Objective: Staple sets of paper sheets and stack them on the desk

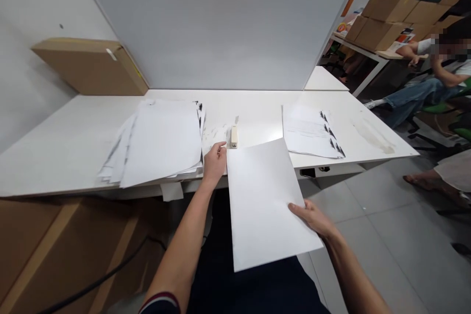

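My right hand (312, 217) grips a white sheet or thin stack of paper (263, 201) by its right edge, thumb on top and fingers beneath. The paper slants over the table's front edge, its upper left corner close to the front end of a small cream stapler (234, 136). Whether that corner lies inside the stapler's mouth, I cannot tell. My left hand (215, 163) is beside this corner, index finger stretched toward the stapler and the other fingers loosely bent. Nothing shows in its grasp.
On the white table (253, 113), a large pile of papers (165, 140) lies left and a smaller fanned pile (309, 132) right. A cardboard box (93, 66) leans by the upright panel (221, 24). A seated person (434, 83) is at the far right.
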`<action>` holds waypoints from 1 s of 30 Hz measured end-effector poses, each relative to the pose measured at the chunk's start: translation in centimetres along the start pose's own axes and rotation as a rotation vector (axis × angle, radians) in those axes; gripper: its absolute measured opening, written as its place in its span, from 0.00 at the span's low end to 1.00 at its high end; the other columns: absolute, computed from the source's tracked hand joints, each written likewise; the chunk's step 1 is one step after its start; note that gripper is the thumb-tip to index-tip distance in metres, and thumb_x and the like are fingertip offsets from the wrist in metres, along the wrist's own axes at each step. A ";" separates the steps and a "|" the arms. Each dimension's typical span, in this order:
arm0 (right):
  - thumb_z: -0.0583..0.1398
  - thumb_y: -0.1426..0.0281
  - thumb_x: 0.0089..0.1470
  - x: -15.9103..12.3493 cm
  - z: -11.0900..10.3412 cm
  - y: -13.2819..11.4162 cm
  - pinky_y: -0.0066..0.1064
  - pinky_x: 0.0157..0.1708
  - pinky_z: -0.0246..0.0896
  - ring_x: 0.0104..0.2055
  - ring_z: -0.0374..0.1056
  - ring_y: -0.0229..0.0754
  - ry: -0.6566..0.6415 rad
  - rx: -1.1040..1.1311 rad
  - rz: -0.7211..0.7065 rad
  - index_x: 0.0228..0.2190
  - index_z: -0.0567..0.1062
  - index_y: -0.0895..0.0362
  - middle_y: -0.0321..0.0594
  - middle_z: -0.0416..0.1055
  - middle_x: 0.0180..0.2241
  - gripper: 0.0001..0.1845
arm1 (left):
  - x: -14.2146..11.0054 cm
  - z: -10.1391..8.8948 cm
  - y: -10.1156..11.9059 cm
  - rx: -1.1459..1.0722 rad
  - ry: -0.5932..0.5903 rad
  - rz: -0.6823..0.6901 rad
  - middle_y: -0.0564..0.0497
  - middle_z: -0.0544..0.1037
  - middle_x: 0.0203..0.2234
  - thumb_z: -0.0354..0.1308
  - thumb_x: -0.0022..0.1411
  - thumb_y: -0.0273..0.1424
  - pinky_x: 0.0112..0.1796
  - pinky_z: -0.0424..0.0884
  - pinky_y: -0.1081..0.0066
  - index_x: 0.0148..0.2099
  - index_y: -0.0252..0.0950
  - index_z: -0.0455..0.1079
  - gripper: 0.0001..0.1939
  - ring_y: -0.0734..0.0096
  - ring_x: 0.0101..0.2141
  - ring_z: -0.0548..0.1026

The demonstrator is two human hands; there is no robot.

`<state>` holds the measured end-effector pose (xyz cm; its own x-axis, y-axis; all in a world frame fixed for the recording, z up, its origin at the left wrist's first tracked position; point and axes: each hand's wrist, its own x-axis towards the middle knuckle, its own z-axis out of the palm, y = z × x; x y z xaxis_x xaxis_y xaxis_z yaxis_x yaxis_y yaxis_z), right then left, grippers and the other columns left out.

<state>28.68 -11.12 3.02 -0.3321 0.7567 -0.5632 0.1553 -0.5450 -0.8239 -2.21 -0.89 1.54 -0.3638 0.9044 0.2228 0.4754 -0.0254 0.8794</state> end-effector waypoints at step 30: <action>0.63 0.58 0.47 1.6 0.0 -0.3 0.34 0.30 0.69 0.33 0.74 0.48 0.063 0.112 -0.008 0.43 0.75 0.62 0.48 0.77 0.34 0.25 | -0.6 0.8 0.2 0.379 -0.071 0.201 0.45 0.64 0.38 0.41 0.55 0.15 0.39 0.70 0.68 0.52 0.41 0.69 0.28 0.68 0.36 0.70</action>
<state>28.05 -9.72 2.36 -0.2728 0.7805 -0.5626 0.0473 -0.5732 -0.8181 -1.25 -1.06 1.29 -0.1845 0.9246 0.3332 0.7963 -0.0581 0.6021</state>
